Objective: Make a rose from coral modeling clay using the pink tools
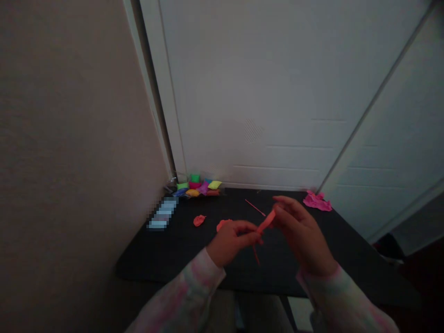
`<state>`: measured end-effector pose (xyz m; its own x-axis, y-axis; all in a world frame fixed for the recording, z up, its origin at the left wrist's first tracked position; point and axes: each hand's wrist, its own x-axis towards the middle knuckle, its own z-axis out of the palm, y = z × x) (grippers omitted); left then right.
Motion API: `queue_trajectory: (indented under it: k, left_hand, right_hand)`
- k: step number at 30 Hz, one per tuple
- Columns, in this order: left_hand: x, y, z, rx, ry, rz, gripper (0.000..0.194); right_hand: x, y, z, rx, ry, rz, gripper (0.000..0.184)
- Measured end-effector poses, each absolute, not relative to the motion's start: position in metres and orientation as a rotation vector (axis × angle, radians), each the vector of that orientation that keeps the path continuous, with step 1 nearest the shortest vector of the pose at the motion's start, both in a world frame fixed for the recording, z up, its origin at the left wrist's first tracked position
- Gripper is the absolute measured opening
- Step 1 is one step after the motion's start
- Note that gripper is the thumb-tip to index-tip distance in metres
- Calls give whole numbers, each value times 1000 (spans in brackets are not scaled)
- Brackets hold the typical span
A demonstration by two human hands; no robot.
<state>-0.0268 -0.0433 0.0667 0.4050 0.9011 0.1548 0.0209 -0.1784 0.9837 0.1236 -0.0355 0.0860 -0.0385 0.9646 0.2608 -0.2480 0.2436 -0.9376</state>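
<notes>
Over the middle of the black table [166, 259], both hands hold one flat, soft orange-red strip of clay [267, 222]. My left hand [233, 240] pinches its lower end, fingers closed. From beneath those fingertips a thin reddish stick [255, 255] points down; the fingers hide its top. My right hand [301, 233] grips the upper end between thumb and fingers. Behind my left hand lies an orange clay piece [224, 224], partly covered by it. A smaller orange clay piece [199, 220] rests farther left. Beyond the hands is a thin pink stick [255, 207].
Several bright coloured packets [193, 193] are heaped at the back left corner. A pixelated pale blue sheet [162, 213] lies at the left edge. Crumpled pink material [317, 201] sits at the back right. A white panelled surface [249, 92] rises behind the table, a wall [76, 138] at left.
</notes>
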Motion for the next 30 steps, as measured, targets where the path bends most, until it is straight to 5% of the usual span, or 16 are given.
queue_trajectory:
  k: [8,13,30]
  left_hand:
    - [-79,20,51,1606,1047,1019,45]
    - [-100,11,-7,1746,1253,794,108]
    - [-51,23,-14,1717,1234,1023,91]
  right_hand:
    - [106,6,115,-723,-1258,959,22]
    - [102,30,113,-710,-1252,930,21]
    - [107,52,118,-696,-1271,912,20]
